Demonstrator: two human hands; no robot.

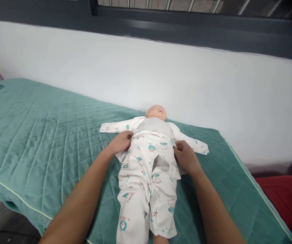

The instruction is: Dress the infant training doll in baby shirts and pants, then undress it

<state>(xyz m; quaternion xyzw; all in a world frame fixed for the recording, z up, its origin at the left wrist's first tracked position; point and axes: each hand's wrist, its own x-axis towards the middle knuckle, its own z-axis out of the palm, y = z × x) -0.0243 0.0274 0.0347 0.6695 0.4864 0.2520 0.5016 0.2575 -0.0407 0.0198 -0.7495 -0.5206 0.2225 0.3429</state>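
A baby doll (156,112) lies on its back on a green quilted bed (46,135), its head toward the wall. It wears white printed trousers (146,183) and an open white printed top (115,127) with the sleeves spread out to both sides. My left hand (120,142) pinches the waistband of the trousers at the doll's left-hand side of the picture. My right hand (185,156) grips the waistband on the other side. Both hands have their fingers curled on the fabric at the doll's waist.
A white wall (161,74) runs right behind the bed, with a dark window frame (186,30) above it. A red object (285,196) stands off the bed's right end. The bed's front edge (16,195) drops to the floor at lower left.
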